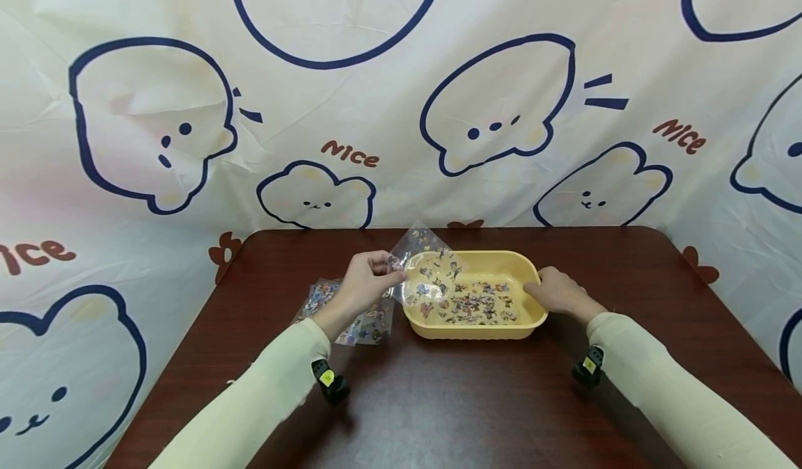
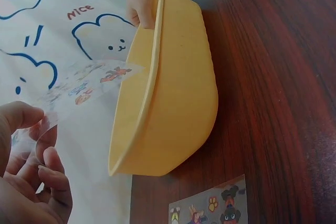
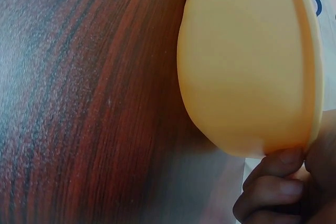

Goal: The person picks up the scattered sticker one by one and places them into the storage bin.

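My left hand [image 1: 368,279] pinches the edge of a clear sticker sheet [image 1: 426,264] printed with small cartoon figures. The sheet is raised over the left side of a yellow plastic basin [image 1: 476,332]. With thumb inside and fingers outside, my right hand [image 1: 560,291] grips the basin's right rim; the right wrist view shows those fingers [image 3: 273,190] curled against the outer wall. Many small colourful cut-out stickers [image 1: 479,303] lie on the basin's floor. In the left wrist view, the held sheet [image 2: 86,85] bends out from my thumb and fingers toward the basin's rim.
More clear printed sheets [image 1: 366,325] lie on the dark wood table [image 1: 438,399], left of the basin and partly under my left forearm. A cloth backdrop [image 1: 401,121] with bear drawings hangs behind the table's far edge. A black camera band is on each wrist.
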A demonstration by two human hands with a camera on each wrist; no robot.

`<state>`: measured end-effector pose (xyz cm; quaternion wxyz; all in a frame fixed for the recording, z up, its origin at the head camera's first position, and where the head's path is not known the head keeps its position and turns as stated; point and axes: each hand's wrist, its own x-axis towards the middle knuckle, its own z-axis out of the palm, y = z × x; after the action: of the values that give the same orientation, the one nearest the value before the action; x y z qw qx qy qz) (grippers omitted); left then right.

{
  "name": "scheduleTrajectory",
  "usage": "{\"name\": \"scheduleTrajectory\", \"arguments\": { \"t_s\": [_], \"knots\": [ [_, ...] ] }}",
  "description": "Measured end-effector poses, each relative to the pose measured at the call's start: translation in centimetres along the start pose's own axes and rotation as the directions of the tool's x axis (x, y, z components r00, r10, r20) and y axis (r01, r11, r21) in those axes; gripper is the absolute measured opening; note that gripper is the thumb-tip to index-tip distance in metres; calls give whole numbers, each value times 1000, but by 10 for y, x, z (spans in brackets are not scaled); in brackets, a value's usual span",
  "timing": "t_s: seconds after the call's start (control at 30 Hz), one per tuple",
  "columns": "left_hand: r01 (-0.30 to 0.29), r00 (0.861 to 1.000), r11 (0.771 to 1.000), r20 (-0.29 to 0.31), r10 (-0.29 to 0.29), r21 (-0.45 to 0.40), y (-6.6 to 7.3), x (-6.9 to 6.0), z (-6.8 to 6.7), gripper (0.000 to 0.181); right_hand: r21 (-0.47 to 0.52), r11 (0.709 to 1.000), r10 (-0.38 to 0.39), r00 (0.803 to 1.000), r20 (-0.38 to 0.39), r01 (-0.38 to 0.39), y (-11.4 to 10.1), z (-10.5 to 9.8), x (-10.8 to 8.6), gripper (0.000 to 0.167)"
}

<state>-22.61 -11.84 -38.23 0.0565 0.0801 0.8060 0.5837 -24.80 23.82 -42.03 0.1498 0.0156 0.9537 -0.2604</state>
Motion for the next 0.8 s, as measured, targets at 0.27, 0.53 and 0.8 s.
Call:
{"name": "scheduleTrajectory", "arguments": {
  "t_s": [0.27,0.53,0.8],
  "knots": [
    [-11,1000,1000,0,11,20,2,8,6,7,6,1000,-2,1000,-1,2,1,1,1,35],
    [-30,999,999,15,30,20,0,16,13,6,8,1000,8,1000,3,-8,1,1,2,34],
    [-78,995,997,68,78,8,2,19,25,5,16,1000,11,1000,6,-11,1,1,2,34]
  ]
}}
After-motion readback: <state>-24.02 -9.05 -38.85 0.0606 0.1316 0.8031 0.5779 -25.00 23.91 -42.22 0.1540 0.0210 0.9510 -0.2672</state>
